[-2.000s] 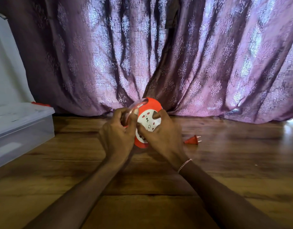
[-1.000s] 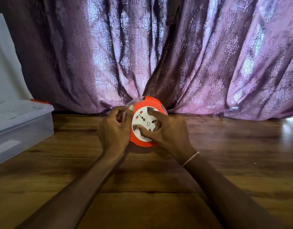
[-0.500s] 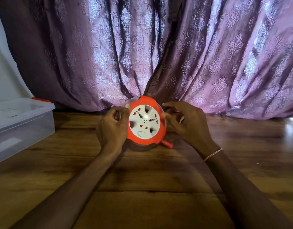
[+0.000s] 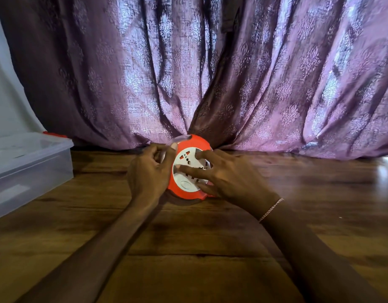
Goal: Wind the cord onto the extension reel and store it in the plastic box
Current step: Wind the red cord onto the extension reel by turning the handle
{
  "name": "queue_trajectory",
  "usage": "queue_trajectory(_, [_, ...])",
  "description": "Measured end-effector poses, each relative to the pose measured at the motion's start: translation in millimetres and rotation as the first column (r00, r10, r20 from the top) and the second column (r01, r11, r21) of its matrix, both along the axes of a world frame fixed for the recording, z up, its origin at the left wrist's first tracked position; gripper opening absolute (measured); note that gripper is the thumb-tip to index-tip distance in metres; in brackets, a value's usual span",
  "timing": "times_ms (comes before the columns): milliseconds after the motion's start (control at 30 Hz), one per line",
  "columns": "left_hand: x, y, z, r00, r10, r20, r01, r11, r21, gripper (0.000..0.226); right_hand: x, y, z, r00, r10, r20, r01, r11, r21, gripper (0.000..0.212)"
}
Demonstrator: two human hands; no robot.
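Here we are over the wooden floor [image 4: 188, 248], and the orange reel [image 4: 184, 182] stands on its edge right in the middle, just in front of the purple patterned curtain [image 4: 254, 84], its white socket face turned toward the camera. The left hand [image 4: 149, 173] has a firm grip on the reel's left side: fingers curled round behind the rim, thumb up at the front edge beside a clear plastic part at the top left. Over on the other side the right hand [image 4: 230, 178] has no grip at all, its fingers [image 4: 188, 169] spread and fairly straight, lying across the white face, one near the top, one across the middle, one down by the lower rim. A thin bracelet [image 4: 272, 209] sits on that wrist. A scrap of orange peeks out under the right hand at the reel's lower right edge, too hidden to say what it is. The cord itself I cannot make out from here. Well apart at the far left sits the clear plastic box [image 4: 35, 171] on the floor, a small red clip [image 4: 54, 134] at its back corner and a white panel [image 4: 5, 95] rising behind it.
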State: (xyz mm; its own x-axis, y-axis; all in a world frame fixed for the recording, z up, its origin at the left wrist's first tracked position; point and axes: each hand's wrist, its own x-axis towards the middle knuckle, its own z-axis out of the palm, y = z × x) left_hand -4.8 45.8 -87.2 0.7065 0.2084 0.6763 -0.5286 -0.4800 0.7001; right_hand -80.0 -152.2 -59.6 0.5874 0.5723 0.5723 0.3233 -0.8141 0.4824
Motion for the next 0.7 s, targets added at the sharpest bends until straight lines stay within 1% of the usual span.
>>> queue_trajectory(100, [-1.0,-0.4,0.7,1.000,-0.028,0.013,0.028,1.000,0.008,0.056,1.7,-0.9,-2.1,1.000,0.018,-0.023,-0.019,1.000,-0.025,0.050])
queue_trajectory(200, [-2.0,-0.5,0.4,0.998,-0.051,0.033,0.051,0.999,0.017,0.057,2.5,1.8,-0.6,0.999,0.038,-0.023,-0.037,0.999,0.019,0.053])
queue_trajectory(367, [-0.9,-1.9,-1.5,0.996,-0.078,0.049,0.078,0.997,0.007,0.057,1.0,0.7,-0.2,0.999,0.030,0.027,-0.031,0.999,0.035,0.056])
queue_trajectory(467, [-0.5,-0.9,-1.9,0.995,-0.083,0.051,0.083,0.997,0.006,0.055,0.5,2.2,-2.3,0.999,0.039,0.030,-0.042,0.994,0.100,0.053])
queue_trajectory(567, [-0.2,-0.3,-2.3,0.996,-0.079,0.035,0.080,0.997,-0.010,0.056,4.0,-0.3,-5.3,0.999,0.049,0.011,-0.050,0.993,0.109,0.051])
queue_trajectory(633, [0.4,0.5,-2.3,0.994,-0.110,-0.004,0.110,0.992,-0.062,0.058,7.2,-4.4,-5.5,0.995,0.098,-0.021,-0.093,0.981,0.173,0.049])
queue_trajectory(700, [2.1,2.2,-1.8,0.987,-0.153,-0.057,0.144,0.979,-0.143,0.059,9.1,-11.3,-3.3,0.984,0.178,0.006,-0.169,0.923,0.347,0.044])
